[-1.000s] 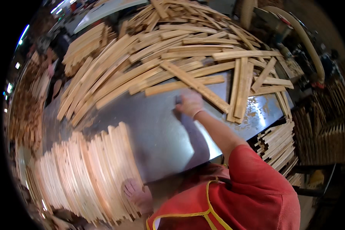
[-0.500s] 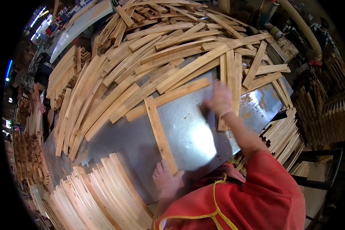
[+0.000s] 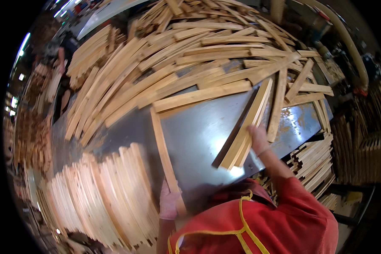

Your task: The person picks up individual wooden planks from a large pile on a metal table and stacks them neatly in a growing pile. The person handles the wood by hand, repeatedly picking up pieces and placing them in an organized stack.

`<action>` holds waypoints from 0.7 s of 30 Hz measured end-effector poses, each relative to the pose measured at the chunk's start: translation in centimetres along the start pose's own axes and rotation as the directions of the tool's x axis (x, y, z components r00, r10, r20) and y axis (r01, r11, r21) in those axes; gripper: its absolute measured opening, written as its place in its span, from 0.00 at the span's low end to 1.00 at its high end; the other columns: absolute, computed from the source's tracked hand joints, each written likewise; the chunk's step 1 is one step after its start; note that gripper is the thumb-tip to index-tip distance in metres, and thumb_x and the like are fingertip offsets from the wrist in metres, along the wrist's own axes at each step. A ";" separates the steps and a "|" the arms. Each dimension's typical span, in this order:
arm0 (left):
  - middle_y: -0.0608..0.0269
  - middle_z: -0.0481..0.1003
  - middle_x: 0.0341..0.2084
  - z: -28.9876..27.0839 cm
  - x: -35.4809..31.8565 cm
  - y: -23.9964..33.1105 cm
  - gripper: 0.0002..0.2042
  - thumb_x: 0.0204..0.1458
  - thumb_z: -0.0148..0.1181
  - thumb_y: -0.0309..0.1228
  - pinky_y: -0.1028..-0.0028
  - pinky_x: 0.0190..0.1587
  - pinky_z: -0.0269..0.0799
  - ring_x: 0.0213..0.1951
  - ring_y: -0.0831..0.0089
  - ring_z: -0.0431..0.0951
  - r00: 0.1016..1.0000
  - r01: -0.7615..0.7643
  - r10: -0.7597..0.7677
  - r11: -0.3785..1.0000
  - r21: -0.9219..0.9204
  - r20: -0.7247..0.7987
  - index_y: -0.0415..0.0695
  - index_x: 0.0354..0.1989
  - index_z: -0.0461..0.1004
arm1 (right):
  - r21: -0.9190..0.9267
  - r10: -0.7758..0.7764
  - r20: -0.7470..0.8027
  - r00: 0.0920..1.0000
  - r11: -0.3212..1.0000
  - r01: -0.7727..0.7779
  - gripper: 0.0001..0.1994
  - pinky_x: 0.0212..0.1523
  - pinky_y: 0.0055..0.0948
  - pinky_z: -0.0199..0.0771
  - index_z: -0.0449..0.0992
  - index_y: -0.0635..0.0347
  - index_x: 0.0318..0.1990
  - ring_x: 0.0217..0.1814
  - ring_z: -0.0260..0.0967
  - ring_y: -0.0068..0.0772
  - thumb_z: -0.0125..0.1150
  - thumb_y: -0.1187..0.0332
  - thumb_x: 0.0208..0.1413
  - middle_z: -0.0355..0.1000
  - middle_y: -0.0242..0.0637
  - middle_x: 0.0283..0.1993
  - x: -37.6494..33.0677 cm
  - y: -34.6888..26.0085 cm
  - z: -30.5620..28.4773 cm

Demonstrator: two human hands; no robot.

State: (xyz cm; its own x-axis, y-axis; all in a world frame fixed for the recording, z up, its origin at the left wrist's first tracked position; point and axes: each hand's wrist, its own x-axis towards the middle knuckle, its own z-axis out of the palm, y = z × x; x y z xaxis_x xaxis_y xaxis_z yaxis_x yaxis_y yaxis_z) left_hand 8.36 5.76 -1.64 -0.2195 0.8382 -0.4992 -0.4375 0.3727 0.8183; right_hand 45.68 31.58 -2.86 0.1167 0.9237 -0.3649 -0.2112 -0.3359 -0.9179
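Observation:
My left hand (image 3: 169,200) is closed on the near end of a narrow wooden slat (image 3: 163,148), which stretches away over the grey metal tabletop (image 3: 194,131). The slat's far end meets a wooden slat (image 3: 203,95) lying crosswise. On the right, my right hand (image 3: 259,140) grips a pair of wooden slats (image 3: 249,127) from their right side, side by side and slanting. A dark shadow or reflection runs along their left edge. Just right of that pair lies a single slat (image 3: 277,106). The fingers of my right hand are partly hidden behind the wood.
A heap of loose slats (image 3: 190,55) covers the far side of the table. At the near left stands a row of pale slats (image 3: 101,194). More slats are stacked below the table's right edge (image 3: 313,163). A ribbed hose (image 3: 351,46) hangs at the far right.
My right hand has come nearer and taken hold of two slats, which now slant toward me. My left hand and its slat have shifted slightly left and nearer; the view has moved too.

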 end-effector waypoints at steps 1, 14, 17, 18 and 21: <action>0.67 0.71 0.51 0.0 -1.5 0.2 0.40 0.55 0.55 0.16 0.73 0.48 0.77 0.45 0.76 0.75 1.000 0.010 -0.009 0.998 -0.068 0.006 0.47 0.80 0.59 | 0.077 0.025 0.037 0.999 0.997 -0.027 0.36 0.58 0.44 0.82 0.61 0.61 0.73 0.56 0.75 0.43 0.61 0.74 0.53 0.73 0.43 0.55 -4.9 2.3 2.7; 0.49 0.79 0.54 -4.8 -10.3 1.1 0.35 0.59 0.61 0.32 0.58 0.57 0.77 0.51 0.50 0.81 0.955 0.187 0.195 0.190 0.964 -0.224 0.38 0.76 0.62 | -0.807 0.517 0.554 0.653 0.526 0.268 0.53 0.56 0.46 0.82 0.45 0.80 0.77 0.54 0.82 0.61 0.72 0.55 0.56 0.81 0.64 0.49 -22.8 11.6 21.6; 0.39 0.75 0.60 -4.4 -8.7 1.4 0.33 0.61 0.59 0.40 0.50 0.64 0.70 0.60 0.43 0.76 0.873 0.133 0.462 0.089 0.987 -0.159 0.37 0.73 0.65 | -0.675 0.606 0.701 0.376 0.394 0.624 0.52 0.55 0.52 0.81 0.49 0.92 0.68 0.53 0.81 0.66 0.67 0.47 0.58 0.80 0.71 0.46 -21.9 11.9 24.7; 0.36 0.74 0.61 -4.0 -7.9 1.6 0.33 0.61 0.59 0.42 0.47 0.66 0.68 0.62 0.41 0.74 0.831 0.120 0.541 0.054 0.991 -0.130 0.36 0.72 0.66 | -0.607 0.642 0.711 0.286 0.355 0.711 0.51 0.55 0.52 0.81 0.51 0.92 0.66 0.54 0.81 0.65 0.68 0.47 0.57 0.80 0.71 0.47 -21.5 11.8 25.6; 0.39 0.68 0.68 -3.9 -5.0 1.0 0.37 0.56 0.64 0.44 0.45 0.73 0.59 0.71 0.39 0.65 0.817 0.169 0.558 0.009 0.986 -0.146 0.37 0.73 0.66 | -0.357 0.592 0.806 0.031 0.443 0.822 0.37 0.54 0.51 0.79 0.68 0.70 0.63 0.54 0.80 0.63 0.68 0.50 0.54 0.81 0.61 0.51 -17.6 9.4 27.3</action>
State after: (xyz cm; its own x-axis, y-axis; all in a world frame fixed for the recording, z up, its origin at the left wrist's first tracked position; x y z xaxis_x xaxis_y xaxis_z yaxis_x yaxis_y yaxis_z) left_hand 5.60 0.34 0.56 -0.5504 0.8348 0.0067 0.8181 0.5377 0.2041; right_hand 15.20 17.24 -0.81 -0.9031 -0.0218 -0.4289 0.3491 0.5447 -0.7625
